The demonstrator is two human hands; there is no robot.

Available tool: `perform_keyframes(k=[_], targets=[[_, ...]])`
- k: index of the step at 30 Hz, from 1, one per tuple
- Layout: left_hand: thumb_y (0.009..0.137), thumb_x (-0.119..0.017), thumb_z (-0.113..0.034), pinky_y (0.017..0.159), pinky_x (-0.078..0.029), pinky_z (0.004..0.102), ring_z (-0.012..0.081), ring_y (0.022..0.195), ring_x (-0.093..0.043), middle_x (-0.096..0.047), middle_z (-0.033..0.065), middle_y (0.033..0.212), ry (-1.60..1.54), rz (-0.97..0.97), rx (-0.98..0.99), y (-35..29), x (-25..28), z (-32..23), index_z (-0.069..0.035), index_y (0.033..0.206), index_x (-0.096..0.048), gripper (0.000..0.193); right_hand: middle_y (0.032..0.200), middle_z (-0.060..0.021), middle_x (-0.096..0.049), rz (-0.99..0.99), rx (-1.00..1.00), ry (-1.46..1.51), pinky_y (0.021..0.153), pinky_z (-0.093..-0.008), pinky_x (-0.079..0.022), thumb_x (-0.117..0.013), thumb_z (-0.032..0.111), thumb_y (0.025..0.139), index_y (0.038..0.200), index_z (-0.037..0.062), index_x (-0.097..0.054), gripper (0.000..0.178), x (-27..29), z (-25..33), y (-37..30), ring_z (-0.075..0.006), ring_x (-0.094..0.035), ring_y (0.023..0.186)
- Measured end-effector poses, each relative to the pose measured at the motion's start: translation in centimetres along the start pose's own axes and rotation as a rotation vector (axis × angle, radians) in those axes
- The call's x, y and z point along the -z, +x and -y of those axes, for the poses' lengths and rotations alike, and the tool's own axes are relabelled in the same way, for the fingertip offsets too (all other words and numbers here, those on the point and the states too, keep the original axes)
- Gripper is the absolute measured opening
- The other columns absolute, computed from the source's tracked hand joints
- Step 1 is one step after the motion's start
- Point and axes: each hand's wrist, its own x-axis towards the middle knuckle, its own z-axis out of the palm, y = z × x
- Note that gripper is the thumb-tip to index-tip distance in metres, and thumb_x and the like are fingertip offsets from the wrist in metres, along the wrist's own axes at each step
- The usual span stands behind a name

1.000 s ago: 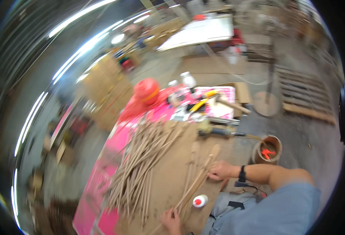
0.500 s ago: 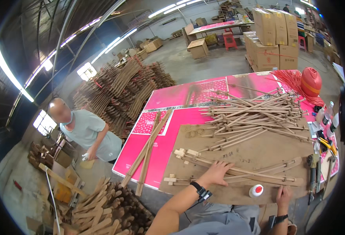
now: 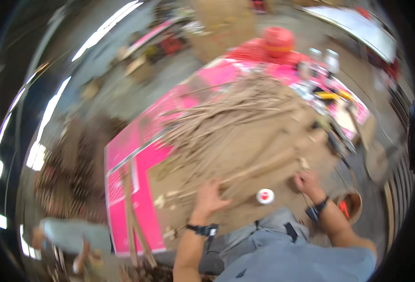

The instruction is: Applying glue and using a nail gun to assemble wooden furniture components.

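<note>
My left hand lies with its fingers and thumb apart at the left part of some long thin wooden strips on the brown board. My right hand is closed near the strips' right end, by a small pale wooden piece; whether anything is inside the fingers is hidden by blur. Between both hands stands a white bottle with a red cap, touched by neither. Small pale wood blocks sit left of my left hand.
Farther back lies a heap of wooden sticks. A red twine bundle, a power tool and a hammer are at the right. Two crossed slats overhang the pink tabletop's left side. A person stands at lower left.
The view has swung right and blurred, so the table appears turned and shifted left. My left hand's thumb now shows spread apart; my right hand stays closed near the strips' right end.
</note>
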Motion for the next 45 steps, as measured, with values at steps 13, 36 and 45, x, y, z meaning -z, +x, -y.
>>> perform_keyframes(k=[13, 36, 45], targets=[[0.063, -0.090, -0.038, 0.101, -0.046, 0.0518, 0.0396, 0.120, -0.056, -0.057, 0.0196, 0.130, 0.118, -0.442, 0.056, 2.0, 7.4, -5.0, -0.010, 0.154, -0.043, 0.106, 0.060, -0.0099, -0.056, 0.073, 0.001, -0.066, 0.051, -0.0417, -0.046, -0.071, 0.017, 0.085, 0.060, 0.0086, -0.051, 0.033, 1.6, -0.1, 0.7, -0.0301, -0.059, 0.056], [0.062, -0.085, -0.010, 0.112, -0.040, 0.0452, 0.0361, 0.132, -0.049, -0.048, 0.0220, 0.143, -0.268, -0.567, 0.289, -13.5, 6.9, -1.5, 0.000, 0.156, -0.035, 0.107, 0.060, -0.0090, -0.055, 0.072, -0.013, -0.050, 0.050, -0.0418, -0.046, -0.072, 0.018, 0.083, 0.059, 0.0088, -0.051, 0.033, 1.4, 0.2, 0.7, -0.0296, -0.058, 0.056], [0.062, -0.085, -0.009, 0.110, -0.042, 0.0430, 0.0310, 0.134, -0.047, -0.046, 0.0184, 0.144, -0.568, -0.538, 0.355, -16.9, 6.3, -2.9, 0.001, 0.159, -0.028, 0.113, 0.060, -0.0094, -0.055, 0.068, -0.013, -0.050, 0.050, -0.0418, -0.046, -0.071, 0.015, 0.082, 0.059, 0.0086, -0.050, 0.033, 1.0, 0.1, 1.0, -0.0300, -0.058, 0.055]])
